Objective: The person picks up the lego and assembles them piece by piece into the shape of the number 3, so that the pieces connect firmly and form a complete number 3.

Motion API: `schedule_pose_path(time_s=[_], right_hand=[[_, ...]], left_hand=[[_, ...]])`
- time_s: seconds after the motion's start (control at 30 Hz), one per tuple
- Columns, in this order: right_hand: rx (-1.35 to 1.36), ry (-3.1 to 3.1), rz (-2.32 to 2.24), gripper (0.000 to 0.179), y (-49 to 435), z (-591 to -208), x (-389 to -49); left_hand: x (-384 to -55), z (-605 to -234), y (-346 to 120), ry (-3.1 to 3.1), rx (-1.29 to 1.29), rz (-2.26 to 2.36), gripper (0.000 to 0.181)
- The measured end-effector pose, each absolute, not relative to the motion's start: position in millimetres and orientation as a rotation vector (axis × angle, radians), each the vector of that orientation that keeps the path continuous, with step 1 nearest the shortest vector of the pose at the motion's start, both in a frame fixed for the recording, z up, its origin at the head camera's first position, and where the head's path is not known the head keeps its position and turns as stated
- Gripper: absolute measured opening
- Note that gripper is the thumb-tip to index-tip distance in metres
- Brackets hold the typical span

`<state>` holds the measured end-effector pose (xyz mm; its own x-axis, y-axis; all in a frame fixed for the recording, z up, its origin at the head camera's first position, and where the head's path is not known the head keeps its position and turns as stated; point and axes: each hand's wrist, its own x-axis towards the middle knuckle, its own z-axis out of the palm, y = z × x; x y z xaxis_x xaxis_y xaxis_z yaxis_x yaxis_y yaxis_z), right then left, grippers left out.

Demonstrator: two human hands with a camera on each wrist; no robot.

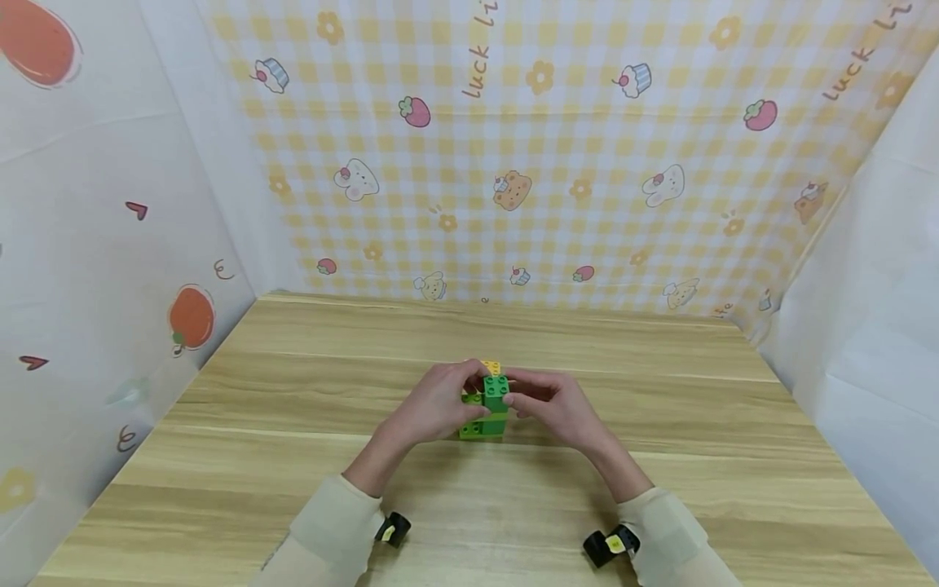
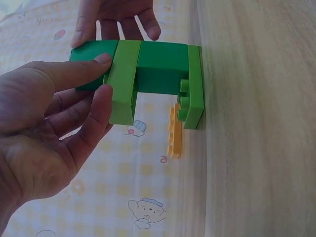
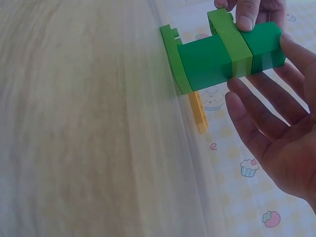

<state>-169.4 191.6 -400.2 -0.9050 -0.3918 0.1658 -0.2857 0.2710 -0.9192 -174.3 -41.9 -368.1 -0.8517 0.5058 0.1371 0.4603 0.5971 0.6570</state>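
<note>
A stack of toy building bricks stands on the table between both hands. It alternates light green plates and dark green bricks, with a dark green brick on top. My left hand pinches the upper part of the stack, its thumb on the top brick's face and its other fingers round the left side and behind. On the other side, my right hand touches the top brick with its thumb tip at a corner, while its fairly straight fingers lie along the side.
Behind the stack lies a yellow studded brick, partly hidden by the left hand in the head view. The wood-grain table meets a checked, printed cloth at its back edge. White cloth hangs on both sides.
</note>
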Motion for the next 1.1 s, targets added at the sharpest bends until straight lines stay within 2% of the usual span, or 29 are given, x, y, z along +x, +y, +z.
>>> schedule_pose_path(time_s=[0.67,0.97,1.1], right_hand=[[-0.617,2.477,-1.653,0.041,196,-395,-170],[-0.637,2.484,-1.643,0.042,195,-399,-170],[-0.621,2.475,-1.646,0.043,195,-399,-169]], left_hand=[[-180,-368,-39,2.709,0.829,1.126,0.038],[-188,-371,-59,2.483,0.758,1.215,0.062],[-192,-372,-65,2.432,0.758,1.257,0.057]])
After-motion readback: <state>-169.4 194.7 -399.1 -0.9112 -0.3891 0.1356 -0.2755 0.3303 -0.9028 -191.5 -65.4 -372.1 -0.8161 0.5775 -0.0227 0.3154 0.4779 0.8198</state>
